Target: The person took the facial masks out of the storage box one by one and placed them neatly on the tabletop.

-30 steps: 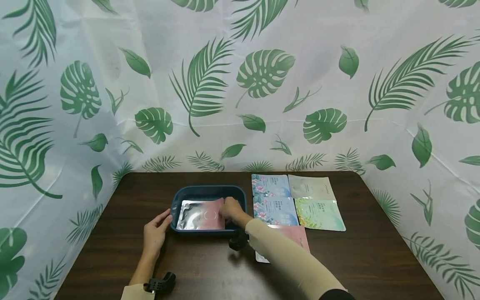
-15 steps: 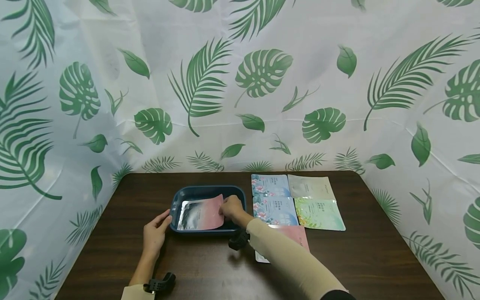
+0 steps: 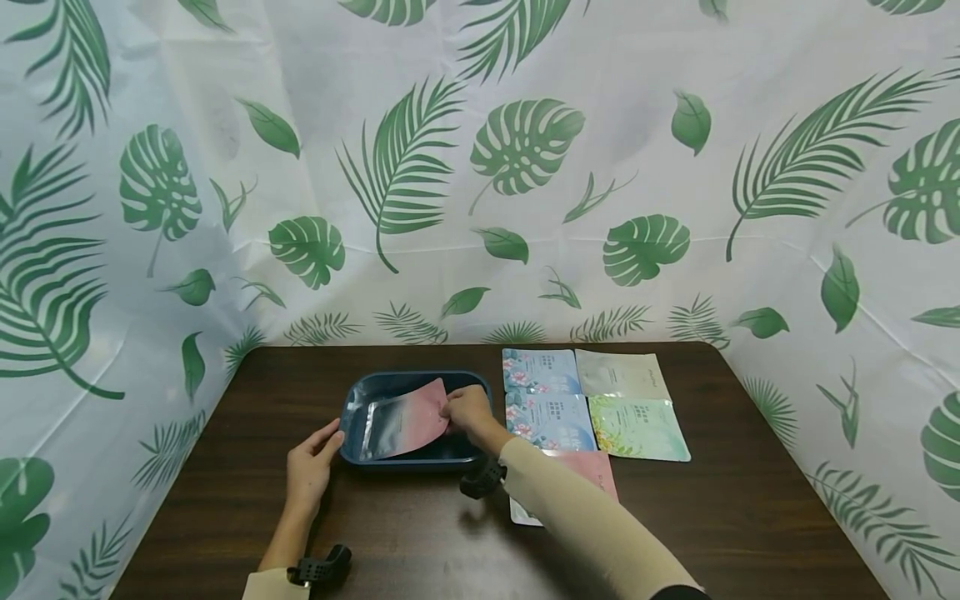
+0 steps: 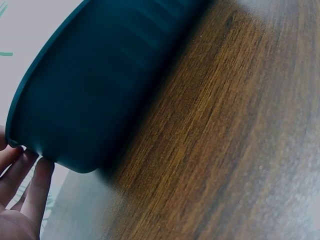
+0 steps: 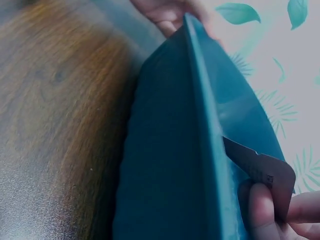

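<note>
A pink-and-silver face mask sachet (image 3: 411, 421) lies tilted in a dark blue plastic bin (image 3: 416, 463), its right end raised. My right hand (image 3: 468, 410) pinches that raised end between thumb and fingers; the right wrist view shows the sachet (image 5: 260, 162) bent upward inside the bin's wall. At the bin's left end, my left hand (image 3: 309, 467) holds the rim. In the left wrist view its fingers (image 4: 42, 182) press up under the rim, with the thumb mostly out of frame.
Right of the bin lie two blue sachets (image 3: 549, 421), a beige sachet (image 3: 622, 375) and a green sachet (image 3: 637, 429). Another pink sachet (image 3: 592, 473) is partly covered by the right sleeve. A leaf-print cloth (image 3: 480, 167) stands behind the brown table (image 3: 420, 533).
The right end of the sachet in the bin has risen with my right hand, and the sachet has gone from flat to tilted. My left hand stays on the rim.
</note>
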Tool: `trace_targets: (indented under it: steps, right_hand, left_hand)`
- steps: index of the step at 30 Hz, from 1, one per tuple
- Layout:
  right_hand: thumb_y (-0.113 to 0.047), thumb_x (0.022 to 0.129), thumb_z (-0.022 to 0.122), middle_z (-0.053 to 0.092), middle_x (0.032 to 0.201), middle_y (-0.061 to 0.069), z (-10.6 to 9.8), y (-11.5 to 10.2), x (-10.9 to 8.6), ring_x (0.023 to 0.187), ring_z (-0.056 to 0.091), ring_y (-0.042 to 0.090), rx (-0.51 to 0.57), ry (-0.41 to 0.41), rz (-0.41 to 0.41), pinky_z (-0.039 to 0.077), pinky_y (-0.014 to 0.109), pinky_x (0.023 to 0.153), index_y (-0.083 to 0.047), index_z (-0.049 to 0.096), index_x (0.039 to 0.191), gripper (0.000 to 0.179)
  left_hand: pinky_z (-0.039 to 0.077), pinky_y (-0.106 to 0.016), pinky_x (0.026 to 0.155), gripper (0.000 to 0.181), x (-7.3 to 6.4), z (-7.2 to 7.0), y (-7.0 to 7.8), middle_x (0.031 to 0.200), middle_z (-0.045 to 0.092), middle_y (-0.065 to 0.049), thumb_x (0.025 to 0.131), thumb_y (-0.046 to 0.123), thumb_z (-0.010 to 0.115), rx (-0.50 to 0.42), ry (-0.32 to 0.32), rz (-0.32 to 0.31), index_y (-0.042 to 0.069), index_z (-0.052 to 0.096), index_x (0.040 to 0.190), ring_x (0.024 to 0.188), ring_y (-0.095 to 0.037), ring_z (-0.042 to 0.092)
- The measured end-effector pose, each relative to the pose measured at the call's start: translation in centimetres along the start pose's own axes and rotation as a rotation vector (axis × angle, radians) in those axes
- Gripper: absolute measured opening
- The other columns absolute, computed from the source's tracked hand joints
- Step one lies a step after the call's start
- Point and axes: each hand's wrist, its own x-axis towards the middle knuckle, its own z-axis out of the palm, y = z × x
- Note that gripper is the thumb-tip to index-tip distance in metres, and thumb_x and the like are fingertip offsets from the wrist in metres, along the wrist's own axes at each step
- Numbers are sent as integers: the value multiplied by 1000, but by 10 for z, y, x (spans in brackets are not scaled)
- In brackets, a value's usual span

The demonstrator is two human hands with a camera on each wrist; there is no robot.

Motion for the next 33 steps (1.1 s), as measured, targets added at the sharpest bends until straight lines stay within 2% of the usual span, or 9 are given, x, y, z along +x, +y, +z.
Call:
trace_targets:
  steps: [2, 6, 13, 23, 33]
  right_hand:
    - [2, 86, 64, 66, 83, 15, -3, -1, -1, 52, 60, 12, 12, -7, 8, 54, 23, 53, 8, 71, 99, 16]
    - [0, 88, 63, 66, 87, 17, -9, -5, -4, 54, 61, 14, 36, -13, 26, 55, 23, 54, 8, 70, 104, 19]
    - [-2, 89, 64, 68, 83, 15, -18, -9, -4, 56, 63, 14, 51, -7, 13, 56, 24, 57, 6, 70, 104, 18]
    - [0, 88, 64, 66, 75, 10, -34, -21, -6, 54, 61, 12, 97, -7, 12, 54, 22, 53, 8, 69, 105, 19]
    - [0, 88, 63, 68, 79, 11, -57, -22, -10, 58, 63, 12, 127, 22, -7, 56, 26, 56, 8, 69, 108, 23]
  left_hand:
    - [40, 0, 76, 39, 0, 0, 0, 138, 58, -14, 98, 25, 59, -3, 3, 2, 7, 60, 133, 94, 21, 46]
    - [40, 0, 76, 40, 0, 0, 1, 138, 58, -14, 98, 27, 59, -2, 4, -5, 7, 60, 133, 94, 20, 46]
    - [42, -1, 76, 43, 2, -1, 1, 138, 58, -14, 98, 31, 59, -12, -5, -8, 7, 59, 134, 93, 20, 47]
    - [42, -1, 76, 43, 2, -1, -1, 138, 57, -16, 98, 30, 59, -23, 1, 11, 6, 59, 134, 92, 23, 47]
    - [42, -1, 77, 44, 1, 0, -1, 138, 57, -14, 97, 31, 60, -29, -7, 5, 7, 60, 133, 94, 24, 47]
